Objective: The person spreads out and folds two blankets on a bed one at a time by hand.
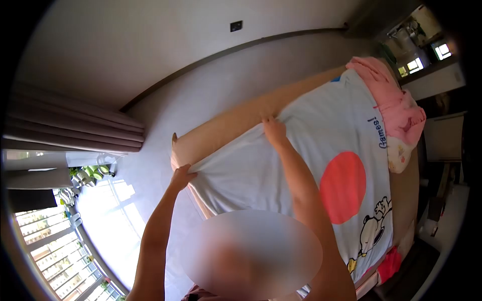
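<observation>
A pale blue blanket (311, 125) with a red circle, a cartoon dog and the word "Games!" lies spread over a tan padded bed or couch (226, 125). My left hand (182, 177) is closed on one corner of the blanket, at the left end of the bed. With fingers closed, my right hand (274, 131) grips the blanket's far edge, some way to the right. The cloth stretches between both hands, with folds running from the left corner. A blurred oval hides part of the blanket nearest me.
At the bed's right end lies a bunched pink cloth (391, 100); a red cloth (389, 265) is at the lower right. A wall with a socket (236, 26) stands beyond. Curtains (75, 120), green plants (93, 174) and a barred window (60, 256) are on the left.
</observation>
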`<action>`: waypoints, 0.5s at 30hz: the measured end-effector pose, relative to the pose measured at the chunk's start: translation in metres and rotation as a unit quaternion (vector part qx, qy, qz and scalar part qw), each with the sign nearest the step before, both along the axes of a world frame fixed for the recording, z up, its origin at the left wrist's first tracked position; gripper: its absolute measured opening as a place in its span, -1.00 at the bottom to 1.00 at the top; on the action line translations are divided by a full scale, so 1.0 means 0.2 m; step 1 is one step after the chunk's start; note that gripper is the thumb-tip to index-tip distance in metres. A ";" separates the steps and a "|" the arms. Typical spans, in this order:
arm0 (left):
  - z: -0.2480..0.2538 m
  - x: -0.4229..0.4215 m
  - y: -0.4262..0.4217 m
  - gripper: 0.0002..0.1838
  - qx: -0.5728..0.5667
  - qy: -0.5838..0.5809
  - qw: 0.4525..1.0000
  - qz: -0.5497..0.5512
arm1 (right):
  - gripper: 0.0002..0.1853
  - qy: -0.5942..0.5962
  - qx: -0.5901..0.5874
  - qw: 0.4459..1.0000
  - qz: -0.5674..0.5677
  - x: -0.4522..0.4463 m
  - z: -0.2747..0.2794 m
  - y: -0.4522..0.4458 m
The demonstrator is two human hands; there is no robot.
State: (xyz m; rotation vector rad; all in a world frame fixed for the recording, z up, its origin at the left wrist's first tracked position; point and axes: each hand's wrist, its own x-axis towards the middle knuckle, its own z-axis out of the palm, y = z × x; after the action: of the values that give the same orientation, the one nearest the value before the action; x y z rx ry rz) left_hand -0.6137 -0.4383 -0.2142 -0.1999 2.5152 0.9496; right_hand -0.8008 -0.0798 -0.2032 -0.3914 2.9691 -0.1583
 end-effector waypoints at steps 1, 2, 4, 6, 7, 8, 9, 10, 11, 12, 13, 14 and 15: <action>0.02 -0.04 0.01 -0.53 -0.015 0.042 0.999 0.021 | -0.70 0.038 0.005 0.999 0.014 -0.07 0.00 0.02; 0.05 -0.14 -0.10 -0.54 0.039 0.025 0.996 0.073 | -0.76 0.071 0.013 0.997 0.034 -0.12 0.00 0.00; 0.29 -0.46 -0.23 -0.63 0.077 0.057 0.987 0.126 | -0.82 0.120 -0.031 0.992 0.007 -0.19 0.11 -0.07; 0.33 -0.59 -0.29 -0.72 0.049 0.121 0.986 0.099 | -0.82 0.133 -0.053 0.989 -0.036 -0.31 0.29 -0.19; 0.31 -0.62 -0.32 -0.73 0.032 0.142 0.987 0.074 | -0.82 0.133 -0.052 0.989 -0.037 -0.35 0.28 -0.20; 0.27 -0.61 -0.33 -0.73 0.030 0.136 0.988 0.069 | -0.77 0.086 -0.106 0.988 -0.071 -0.33 0.25 -0.21; 0.21 -0.62 -0.33 -0.70 0.008 0.155 0.984 0.090 | -0.71 0.045 -0.159 0.981 -0.100 -0.32 0.21 -0.23; 0.14 -0.63 -0.32 -0.67 -0.015 0.172 0.979 0.111 | -0.71 0.045 -0.158 0.981 -0.100 -0.30 0.15 -0.23; 0.06 -0.58 -0.28 -0.67 -0.012 0.170 0.979 0.109 | -0.62 0.095 -0.211 0.971 -0.067 -0.20 0.08 -0.23; -0.05 -0.50 -0.23 -0.62 0.067 0.161 0.951 0.256 | -0.52 0.146 -0.262 0.953 -0.033 -0.09 0.04 -0.21; -0.16 -0.44 -0.21 -0.56 0.143 0.148 0.895 0.396 | -0.44 0.125 -0.271 0.954 -0.022 0.00 0.08 -0.22; -0.28 -0.26 -0.13 -0.56 0.221 0.129 0.870 0.422 | -0.36 0.097 -0.278 0.956 -0.018 0.21 0.13 -0.19; -0.33 -0.11 -0.05 -0.55 0.298 0.120 0.836 0.445 | -0.38 0.130 -0.293 0.947 -0.002 0.32 0.15 -0.15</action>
State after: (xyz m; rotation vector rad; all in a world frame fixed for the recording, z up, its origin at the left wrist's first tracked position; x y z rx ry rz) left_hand -0.6362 -0.4479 -0.2798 -1.1667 2.1258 2.1692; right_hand -0.7372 -0.1099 -0.1738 -0.5004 3.1200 -1.0835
